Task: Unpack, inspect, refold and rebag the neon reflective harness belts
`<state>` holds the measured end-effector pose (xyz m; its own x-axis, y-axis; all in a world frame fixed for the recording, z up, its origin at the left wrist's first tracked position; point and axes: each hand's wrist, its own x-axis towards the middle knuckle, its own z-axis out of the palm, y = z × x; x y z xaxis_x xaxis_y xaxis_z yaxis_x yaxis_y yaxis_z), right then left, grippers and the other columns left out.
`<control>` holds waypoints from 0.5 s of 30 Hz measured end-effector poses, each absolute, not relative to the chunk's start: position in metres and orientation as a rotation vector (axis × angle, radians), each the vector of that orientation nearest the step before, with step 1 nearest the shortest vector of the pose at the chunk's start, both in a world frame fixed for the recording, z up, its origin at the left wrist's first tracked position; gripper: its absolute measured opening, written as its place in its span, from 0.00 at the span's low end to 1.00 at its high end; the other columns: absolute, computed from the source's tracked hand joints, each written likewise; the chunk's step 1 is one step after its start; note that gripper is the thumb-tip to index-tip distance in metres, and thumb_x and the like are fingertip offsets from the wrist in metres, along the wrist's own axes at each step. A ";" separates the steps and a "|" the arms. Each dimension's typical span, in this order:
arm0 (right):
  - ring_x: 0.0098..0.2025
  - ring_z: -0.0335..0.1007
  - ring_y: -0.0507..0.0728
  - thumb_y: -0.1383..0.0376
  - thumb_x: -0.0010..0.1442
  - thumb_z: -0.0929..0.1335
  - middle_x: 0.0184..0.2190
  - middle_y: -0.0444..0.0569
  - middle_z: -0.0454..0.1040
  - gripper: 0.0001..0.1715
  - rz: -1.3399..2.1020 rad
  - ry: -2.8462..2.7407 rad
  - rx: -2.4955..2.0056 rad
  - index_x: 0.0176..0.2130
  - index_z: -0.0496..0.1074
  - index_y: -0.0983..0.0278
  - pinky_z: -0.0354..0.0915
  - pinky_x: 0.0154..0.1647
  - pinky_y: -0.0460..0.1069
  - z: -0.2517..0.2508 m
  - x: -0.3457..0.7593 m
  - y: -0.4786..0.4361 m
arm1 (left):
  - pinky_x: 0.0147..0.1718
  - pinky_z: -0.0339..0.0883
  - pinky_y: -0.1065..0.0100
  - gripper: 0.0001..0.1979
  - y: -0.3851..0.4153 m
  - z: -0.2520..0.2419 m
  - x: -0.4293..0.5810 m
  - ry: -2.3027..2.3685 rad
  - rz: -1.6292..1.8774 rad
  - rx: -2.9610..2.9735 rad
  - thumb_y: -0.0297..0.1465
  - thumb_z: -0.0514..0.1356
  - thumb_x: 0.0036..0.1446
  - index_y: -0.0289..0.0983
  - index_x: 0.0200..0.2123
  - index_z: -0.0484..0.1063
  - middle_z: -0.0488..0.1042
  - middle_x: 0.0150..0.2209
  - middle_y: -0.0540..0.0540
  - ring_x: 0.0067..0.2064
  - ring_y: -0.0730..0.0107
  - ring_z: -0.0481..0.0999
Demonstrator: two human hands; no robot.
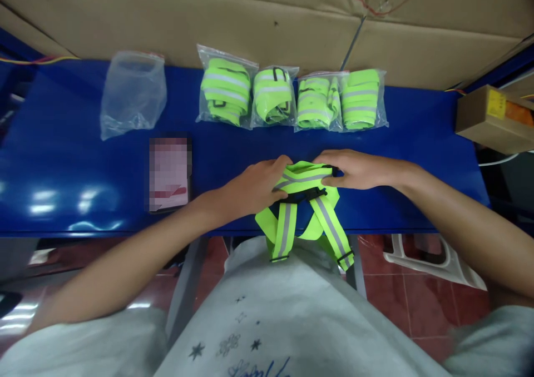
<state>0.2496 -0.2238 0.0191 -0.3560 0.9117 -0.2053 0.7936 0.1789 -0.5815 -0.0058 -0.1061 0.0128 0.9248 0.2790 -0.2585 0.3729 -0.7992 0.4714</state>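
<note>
A neon-yellow reflective harness [306, 180] with grey stripes and black buckles is bunched between my two hands at the front edge of the blue table [233, 160]. My left hand [262, 183] grips its left side, thumb and fingers closed on the folded webbing. On the other side, my right hand [346, 168] pinches the right end near a black buckle. Loose strap ends hang over the table edge toward my shirt. Part of the harness is hidden under my fingers.
Several bagged reflective harnesses [227, 90] stand in a row along the back. An unfilled clear zip bag [133, 93] lies at the back left, with a blurred flat rectangular item [169, 174] nearer me. At far right sits a cardboard box [494, 118]; a white plastic stool [434, 257] is below.
</note>
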 end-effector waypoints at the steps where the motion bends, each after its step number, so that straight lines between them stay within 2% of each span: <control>1: 0.48 0.76 0.62 0.57 0.67 0.68 0.49 0.55 0.78 0.19 0.934 -2.266 -1.655 0.54 0.74 0.64 0.69 0.49 0.54 0.019 0.249 -0.223 | 0.54 0.71 0.53 0.27 -0.106 0.011 -0.006 0.437 -0.201 2.566 0.30 0.65 0.63 0.36 0.62 0.60 0.74 0.59 0.35 0.60 0.45 0.76; 6: 0.40 0.75 0.59 0.55 0.68 0.68 0.39 0.52 0.78 0.16 0.828 -2.226 -1.723 0.44 0.75 0.65 0.65 0.38 0.50 0.019 0.244 -0.220 | 0.54 0.71 0.54 0.23 -0.099 0.005 0.000 0.350 -0.001 2.650 0.24 0.62 0.62 0.36 0.59 0.62 0.74 0.59 0.37 0.59 0.48 0.76; 9: 0.39 0.75 0.61 0.59 0.68 0.67 0.39 0.54 0.78 0.12 0.641 -2.252 -1.819 0.41 0.74 0.66 0.64 0.39 0.51 0.020 0.246 -0.214 | 0.52 0.72 0.54 0.20 -0.092 0.006 0.010 0.315 0.119 2.790 0.22 0.60 0.63 0.34 0.58 0.65 0.75 0.54 0.36 0.56 0.48 0.76; 11: 0.44 0.77 0.65 0.59 0.68 0.68 0.42 0.58 0.79 0.13 0.483 -2.253 -1.889 0.45 0.74 0.67 0.66 0.43 0.53 0.022 0.250 -0.210 | 0.51 0.72 0.54 0.18 -0.087 0.008 0.017 0.265 0.226 2.939 0.20 0.56 0.64 0.32 0.57 0.67 0.75 0.51 0.35 0.54 0.47 0.76; 15: 0.55 0.75 0.70 0.61 0.67 0.69 0.54 0.63 0.77 0.22 0.318 -2.198 -1.938 0.57 0.72 0.69 0.69 0.53 0.59 0.027 0.255 -0.202 | 0.51 0.72 0.56 0.19 -0.077 0.003 0.025 0.090 0.442 3.172 0.18 0.49 0.67 0.33 0.56 0.70 0.75 0.50 0.34 0.54 0.50 0.75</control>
<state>0.2549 -0.2024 0.0266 -0.1251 0.9921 0.0034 0.9505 0.1209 -0.2861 0.0246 -0.0769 0.0030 0.9603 0.0470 0.2749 0.0642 -0.9965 -0.0540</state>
